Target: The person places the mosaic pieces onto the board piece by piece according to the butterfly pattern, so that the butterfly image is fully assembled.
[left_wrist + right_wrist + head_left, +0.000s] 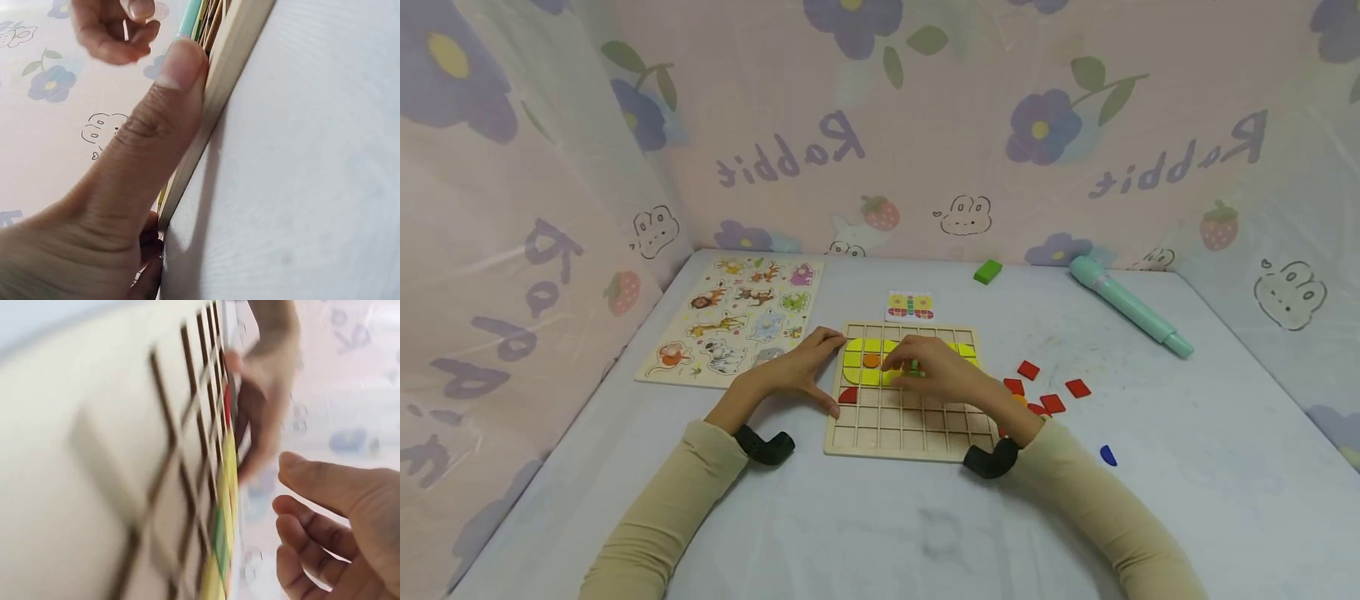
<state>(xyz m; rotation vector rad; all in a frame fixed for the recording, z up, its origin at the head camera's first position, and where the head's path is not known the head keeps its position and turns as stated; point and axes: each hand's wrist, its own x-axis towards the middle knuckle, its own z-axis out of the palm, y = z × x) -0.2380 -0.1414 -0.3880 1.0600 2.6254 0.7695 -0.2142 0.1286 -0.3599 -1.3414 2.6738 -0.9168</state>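
A wooden grid board (887, 433) lies in front of me, with yellow pieces (857, 372) along its upper rows. Among them are an orange round piece (871, 361) and a green piece (220, 534); a red quarter-round piece (847, 395) sits lower at the left. My left hand (790, 371) rests along the board's left side, its straight thumb (181, 65) pressing the edge and its fingers by the far corner. Over the middle of the board hovers my right hand (936, 367), fingers loosely bent. Nothing shows between its thumb and fingertips in the right wrist view.
Several red pieces (1052, 403) lie right of the board, with a blue half-round piece (1108, 456) nearer me. A butterfly pattern card (910, 307) and green pieces (988, 272) lie behind. An animal puzzle (737, 321) is at left, a mint-green tube (1127, 307) at right.
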